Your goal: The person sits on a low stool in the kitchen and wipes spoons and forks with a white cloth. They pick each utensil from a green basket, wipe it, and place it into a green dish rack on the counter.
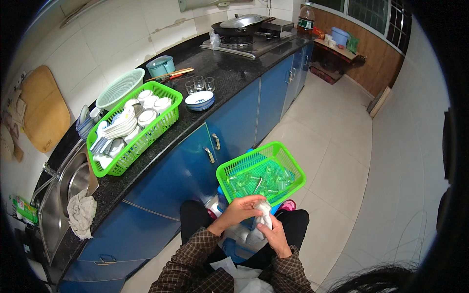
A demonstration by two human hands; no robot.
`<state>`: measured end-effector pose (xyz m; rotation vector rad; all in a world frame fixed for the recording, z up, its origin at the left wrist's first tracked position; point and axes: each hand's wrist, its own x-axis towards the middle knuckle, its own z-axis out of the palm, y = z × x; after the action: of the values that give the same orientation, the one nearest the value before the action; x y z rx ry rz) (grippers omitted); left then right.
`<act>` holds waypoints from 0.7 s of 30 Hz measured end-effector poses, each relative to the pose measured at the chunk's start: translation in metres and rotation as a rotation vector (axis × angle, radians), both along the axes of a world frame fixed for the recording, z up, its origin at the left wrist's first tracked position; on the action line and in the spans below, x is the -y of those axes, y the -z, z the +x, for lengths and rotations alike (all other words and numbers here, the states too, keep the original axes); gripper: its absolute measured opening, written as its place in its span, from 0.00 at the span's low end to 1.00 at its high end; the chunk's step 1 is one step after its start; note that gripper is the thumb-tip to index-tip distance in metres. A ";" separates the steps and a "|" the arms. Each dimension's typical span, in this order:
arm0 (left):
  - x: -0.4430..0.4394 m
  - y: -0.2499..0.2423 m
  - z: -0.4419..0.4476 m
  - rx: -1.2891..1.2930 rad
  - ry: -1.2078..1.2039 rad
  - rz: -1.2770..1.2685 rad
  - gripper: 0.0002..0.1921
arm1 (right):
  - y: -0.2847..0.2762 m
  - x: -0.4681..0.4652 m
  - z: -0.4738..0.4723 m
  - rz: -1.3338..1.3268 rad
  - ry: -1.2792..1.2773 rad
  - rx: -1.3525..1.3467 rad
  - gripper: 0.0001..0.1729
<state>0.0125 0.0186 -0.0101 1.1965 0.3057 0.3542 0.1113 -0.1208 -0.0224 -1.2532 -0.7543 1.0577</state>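
A bunched white cloth (263, 216) is held between my two hands above my lap. My left hand (243, 209) pinches its upper end, and my right hand (274, 234) grips it lower down. Whether something is wrapped inside the cloth cannot be told. Just beyond my hands stands a green plastic basket (298, 183) with several small clear glasses (282, 177) lying in it, along with a thin metal utensil (258, 185).
On the black countertop (234, 69) at left, another green basket (141, 152) holds white cups and spoons. Nearby are small glasses (199, 82), blue-patterned bowls (199, 100) and a sink (55, 216) with a rag (81, 214) on its edge. A wok (238, 27) sits on the stove.
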 end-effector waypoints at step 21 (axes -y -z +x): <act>0.013 0.012 -0.003 -0.141 0.003 -0.049 0.15 | 0.000 0.003 0.009 0.157 0.243 1.166 0.19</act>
<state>0.0094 0.0057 -0.0217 1.1762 0.4326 0.2591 0.1205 -0.1235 -0.0222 -1.7353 -1.4568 -0.0362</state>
